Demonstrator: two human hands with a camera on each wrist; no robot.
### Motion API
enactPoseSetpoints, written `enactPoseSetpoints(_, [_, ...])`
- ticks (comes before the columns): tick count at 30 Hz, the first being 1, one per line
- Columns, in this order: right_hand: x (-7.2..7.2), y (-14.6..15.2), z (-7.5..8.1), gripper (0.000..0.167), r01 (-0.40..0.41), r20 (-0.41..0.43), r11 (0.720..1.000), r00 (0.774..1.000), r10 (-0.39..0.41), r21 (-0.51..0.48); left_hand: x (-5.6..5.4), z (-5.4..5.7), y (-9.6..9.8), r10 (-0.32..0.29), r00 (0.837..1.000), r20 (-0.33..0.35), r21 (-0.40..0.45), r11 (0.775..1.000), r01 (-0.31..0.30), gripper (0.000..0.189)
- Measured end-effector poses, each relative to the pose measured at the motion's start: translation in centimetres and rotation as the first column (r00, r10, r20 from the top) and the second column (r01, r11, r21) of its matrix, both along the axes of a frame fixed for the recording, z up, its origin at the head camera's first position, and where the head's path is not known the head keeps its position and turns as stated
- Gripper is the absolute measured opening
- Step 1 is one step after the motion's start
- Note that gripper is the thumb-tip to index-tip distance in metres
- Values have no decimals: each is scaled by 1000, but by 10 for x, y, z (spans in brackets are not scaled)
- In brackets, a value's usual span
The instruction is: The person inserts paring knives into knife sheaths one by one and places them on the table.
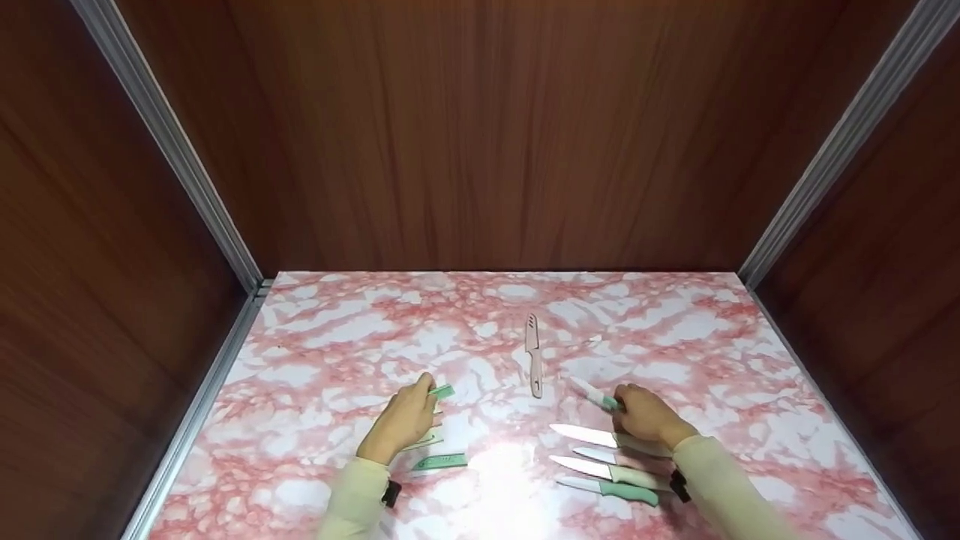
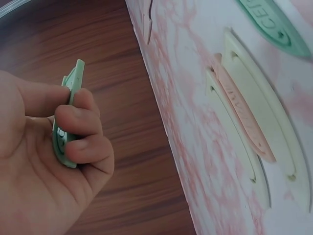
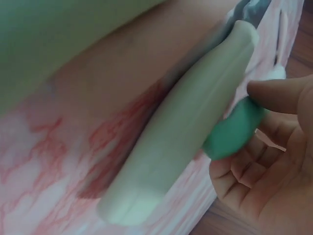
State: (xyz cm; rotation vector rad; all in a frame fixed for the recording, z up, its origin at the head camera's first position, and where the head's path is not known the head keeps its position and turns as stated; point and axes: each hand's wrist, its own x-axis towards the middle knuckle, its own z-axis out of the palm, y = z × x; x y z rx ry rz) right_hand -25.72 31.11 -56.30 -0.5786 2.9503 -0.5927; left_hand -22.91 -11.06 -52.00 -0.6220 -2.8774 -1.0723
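Observation:
My left hand (image 1: 407, 420) grips a green blade sheath (image 2: 68, 120) between thumb and curled fingers, raised over the table. Below it lie two pale green sheaths (image 2: 266, 105), a pink sheath (image 2: 239, 110) between them, and another green sheath (image 1: 440, 461). My right hand (image 1: 643, 414) pinches a small knife by its green handle (image 3: 237, 127), its white blade (image 1: 585, 387) pointing to the far left. Beside and below that hand several knives lie in a row, blades leftward: pale green handles (image 1: 637, 478), a pink one partly covered by the arm, and a green-handled knife (image 1: 628, 492) nearest.
A pink knife in its sheath (image 1: 533, 356) lies lengthwise at the table's middle, beyond both hands. A small white piece (image 1: 595, 339) is to its right. The red-and-white marbled table (image 1: 315, 390) is enclosed by brown wood panels (image 1: 480, 150) on the far side and both flanks.

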Motion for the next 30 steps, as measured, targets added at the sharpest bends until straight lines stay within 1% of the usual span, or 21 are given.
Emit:
enactPoseSetpoints(2, [0, -2, 1, 7, -6, -34, 1000, 999, 5, -27, -1, 1, 3, -5, 1000, 11, 1, 1000, 5, 5])
enactPoseSetpoints(6, [0, -11, 8, 7, -5, -59, 997, 998, 1, -74, -1, 4, 9, -18, 999, 33, 24, 1000, 17, 9])
enactPoseSetpoints(10, [2, -22, 18, 7, 1, -53, 991, 999, -9, -137, -1, 7, 17, -23, 999, 36, 42, 999, 22, 13])
enactPoseSetpoints(12, [4, -28, 22, 7, 1, -49, 985, 999, -10, -174, 0, 8, 22, -19, 1000, 19, 44, 999, 18, 14])
enactPoseSetpoints(14, [5, -34, 25, 8, -3, -52, 979, 999, -7, -203, 1, 10, 26, -34, 999, 26, 65, 997, 33, 15])
enactPoseSetpoints(16, [8, -40, 28, 9, 0, -46, 976, 999, -10, -216, 2, 11, 31, -46, 999, 25, 78, 996, 44, 15])
enactPoseSetpoints(19, [11, -47, 33, 10, 6, -49, 978, 999, -16, -209, 3, 14, 37, -71, 997, 28, 91, 993, 68, 15])
enactPoseSetpoints(20, [12, -49, 34, 10, 11, -49, 979, 999, -21, -205, 4, 15, 39, -68, 998, 16, 86, 994, 66, 15])
enactPoseSetpoints(24, [16, -55, 41, 1, 7, -60, 980, 998, -19, -197, 4, 19, 44, -67, 998, 1, 70, 995, 67, 15])
enactPoseSetpoints(28, [19, -57, 45, 20, -26, -69, 979, 998, 12, -201, 4, 20, 48, -78, 997, 16, 74, 994, 77, 16])
enactPoseSetpoints(30, [20, -57, 47, 27, -42, -76, 977, 997, 27, -208, 4, 19, 51, -87, 996, 26, 81, 993, 84, 16])
